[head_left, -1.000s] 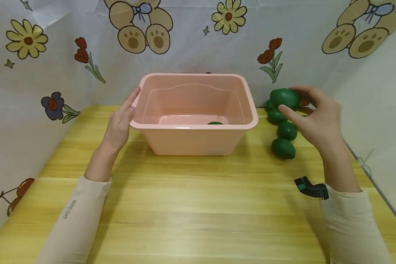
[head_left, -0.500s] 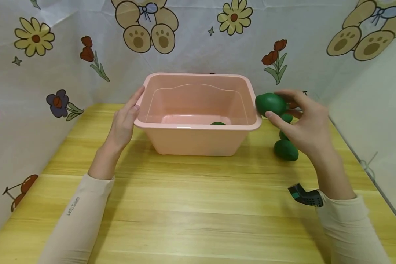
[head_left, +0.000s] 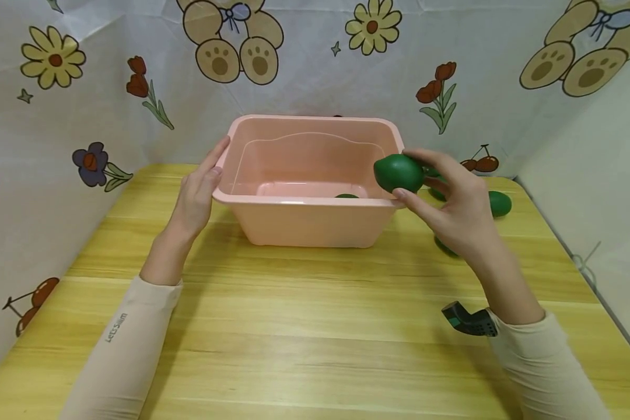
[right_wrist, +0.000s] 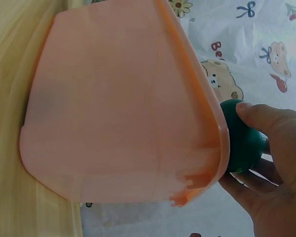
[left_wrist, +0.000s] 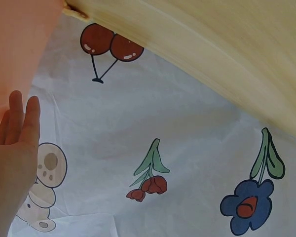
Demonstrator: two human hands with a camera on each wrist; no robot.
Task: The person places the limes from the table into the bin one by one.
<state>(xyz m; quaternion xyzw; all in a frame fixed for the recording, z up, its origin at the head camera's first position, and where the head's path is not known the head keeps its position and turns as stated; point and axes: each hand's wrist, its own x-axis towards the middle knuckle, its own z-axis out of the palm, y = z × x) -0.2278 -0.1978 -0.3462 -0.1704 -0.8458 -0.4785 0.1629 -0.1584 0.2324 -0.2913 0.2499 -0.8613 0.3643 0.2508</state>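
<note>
A pink plastic basin (head_left: pixel 304 224) stands at the back of the wooden table. My left hand (head_left: pixel 191 198) rests against its left side just below the rim; the left wrist view shows straight fingers (left_wrist: pixel 16 118) along the pink wall. Between thumb and fingers, my right hand (head_left: pixel 457 204) holds a dark green lime (head_left: pixel 398 173) over the basin's right rim. The right wrist view has this lime (right_wrist: pixel 244 143) right at the rim, partly behind it. Inside the basin, the top of another green lime (head_left: pixel 346 196) shows above the front edge.
More limes lie to the right of the basin, partly hidden by my right hand; one lime (head_left: pixel 500 204) shows beyond my knuckles. A patterned white cloth (head_left: pixel 304 52) hangs behind the table (head_left: pixel 315 326). A black device (head_left: pixel 469 319) sits on my right wrist.
My right hand has carried the lime leftward from above the other limes to the basin's right rim. The left hand stays at the basin's left side.
</note>
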